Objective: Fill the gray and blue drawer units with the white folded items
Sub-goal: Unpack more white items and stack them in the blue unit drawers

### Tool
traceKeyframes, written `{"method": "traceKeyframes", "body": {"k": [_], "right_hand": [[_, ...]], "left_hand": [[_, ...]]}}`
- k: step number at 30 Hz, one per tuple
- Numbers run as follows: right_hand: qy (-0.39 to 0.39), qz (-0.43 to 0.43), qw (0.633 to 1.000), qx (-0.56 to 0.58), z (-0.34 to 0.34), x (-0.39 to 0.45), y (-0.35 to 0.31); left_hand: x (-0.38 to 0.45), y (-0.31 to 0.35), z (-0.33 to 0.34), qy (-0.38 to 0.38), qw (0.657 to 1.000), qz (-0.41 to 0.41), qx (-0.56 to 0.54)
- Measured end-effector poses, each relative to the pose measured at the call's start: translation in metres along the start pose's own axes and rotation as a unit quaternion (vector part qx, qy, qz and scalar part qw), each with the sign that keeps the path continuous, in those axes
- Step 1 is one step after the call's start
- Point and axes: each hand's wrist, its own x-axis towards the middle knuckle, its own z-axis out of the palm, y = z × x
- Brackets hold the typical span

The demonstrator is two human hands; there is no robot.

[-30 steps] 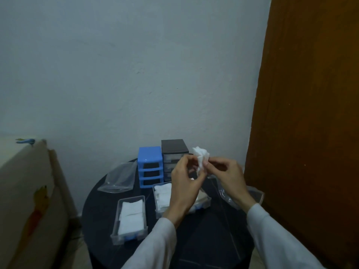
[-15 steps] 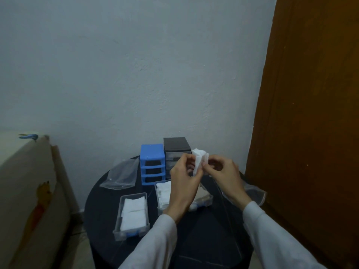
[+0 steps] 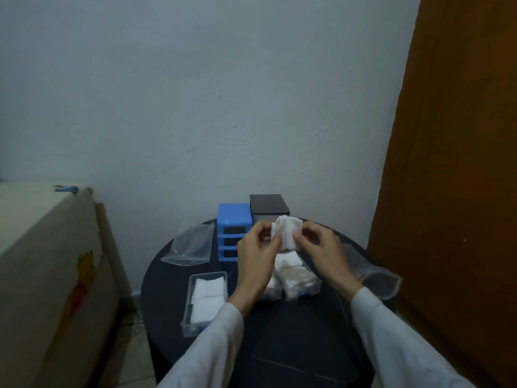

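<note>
**Count of things on the round table**

Two drawer units: one blue drawer unit (image 3: 233, 231) and one gray drawer unit (image 3: 269, 207). Three clear drawer trays holding white folded items: the left tray (image 3: 205, 298), the middle tray (image 3: 272, 289) and the right tray (image 3: 300, 281). Two clear plastic bags: the left bag (image 3: 190, 245) and the right bag (image 3: 372, 273). One white folded item (image 3: 286, 232) is held between two hands.

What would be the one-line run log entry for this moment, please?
step: folding | left hand: pinches white cloth | right hand: pinches same cloth | held above: clear tray | blue drawer unit: untouched
</note>
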Motion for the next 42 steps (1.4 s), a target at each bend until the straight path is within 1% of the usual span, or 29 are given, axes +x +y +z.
{"method": "traceKeyframes", "body": {"k": [4, 9, 14, 18, 21, 24, 27, 30, 33, 36, 40, 42], "right_hand": [[-0.032, 0.028, 0.998, 0.044, 0.021, 0.006, 0.002], [-0.073, 0.041, 0.995, 0.051, 0.052, 0.010, 0.000], [-0.181, 0.033, 0.983, -0.003, 0.090, 0.016, 0.003], [-0.257, 0.035, 0.965, -0.046, 0.117, 0.021, 0.011], [-0.324, 0.044, 0.942, -0.076, 0.132, 0.027, 0.018], [-0.371, 0.043, 0.922, -0.103, 0.143, 0.031, 0.019], [-0.397, 0.039, 0.908, -0.129, 0.150, 0.031, 0.020], [-0.395, 0.005, 0.902, -0.173, 0.154, 0.029, 0.024], [-0.379, -0.040, 0.903, -0.196, 0.154, 0.026, 0.023], [-0.361, -0.052, 0.911, -0.194, 0.152, 0.025, 0.024], [-0.347, -0.017, 0.925, -0.153, 0.146, 0.024, 0.023], [-0.347, -0.007, 0.926, -0.150, 0.144, 0.023, 0.023]], "left_hand": [[0.007, -0.013, -0.030, 0.009, 0.999, -0.033, 0.003], [0.012, -0.026, -0.081, 0.058, 0.996, -0.056, 0.027], [0.013, -0.042, -0.130, 0.106, 0.985, -0.113, 0.071], [0.007, -0.052, -0.157, 0.095, 0.977, -0.140, 0.129], [0.004, -0.058, -0.169, 0.100, 0.972, -0.161, 0.142], [-0.001, -0.061, -0.176, 0.081, 0.970, -0.193, 0.126], [-0.003, -0.061, -0.181, 0.059, 0.971, -0.209, 0.101], [-0.004, -0.061, -0.184, -0.003, 0.971, -0.218, 0.094], [-0.005, -0.062, -0.183, -0.108, 0.969, -0.207, 0.085], [-0.008, -0.064, -0.172, -0.194, 0.957, -0.203, 0.077], [-0.011, -0.073, -0.160, -0.223, 0.949, -0.181, 0.132], [-0.015, -0.073, -0.156, -0.223, 0.949, -0.181, 0.133]]}}
